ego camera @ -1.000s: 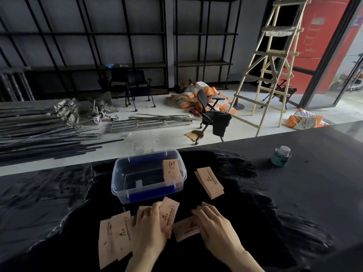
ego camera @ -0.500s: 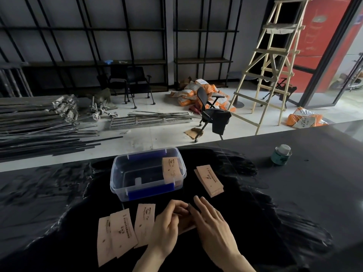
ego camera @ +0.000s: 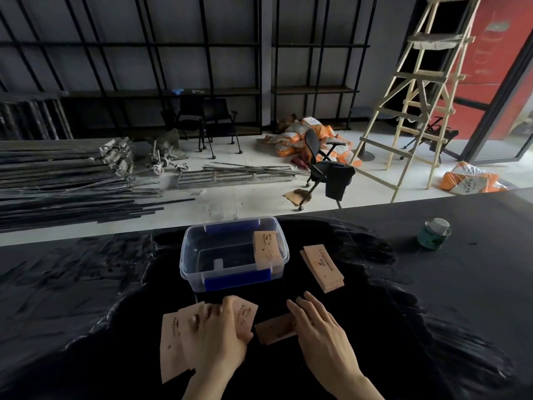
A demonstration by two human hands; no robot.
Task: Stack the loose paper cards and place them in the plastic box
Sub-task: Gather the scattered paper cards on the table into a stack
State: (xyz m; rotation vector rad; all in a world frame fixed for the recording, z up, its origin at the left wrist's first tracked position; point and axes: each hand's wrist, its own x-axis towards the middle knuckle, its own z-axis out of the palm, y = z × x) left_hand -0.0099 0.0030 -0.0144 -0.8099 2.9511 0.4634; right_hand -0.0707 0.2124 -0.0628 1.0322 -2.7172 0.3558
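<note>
While hands point(ego camera: 268, 336) press flat, cards point(ego camera: 173, 342) beneath, box point(ego camera: 196, 272) beyond

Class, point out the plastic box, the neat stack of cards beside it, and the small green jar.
plastic box point(ego camera: 192, 255): head view, left clear wall.
stack of cards point(ego camera: 323, 265): head view, top card's face.
green jar point(ego camera: 432, 236): head view, its side.

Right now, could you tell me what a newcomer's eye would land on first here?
Probably the two hands, left and right, pressing tan paper cards flat on the black table. Just beyond sits a clear plastic box holding one card, with a neat card stack to its right.
</note>
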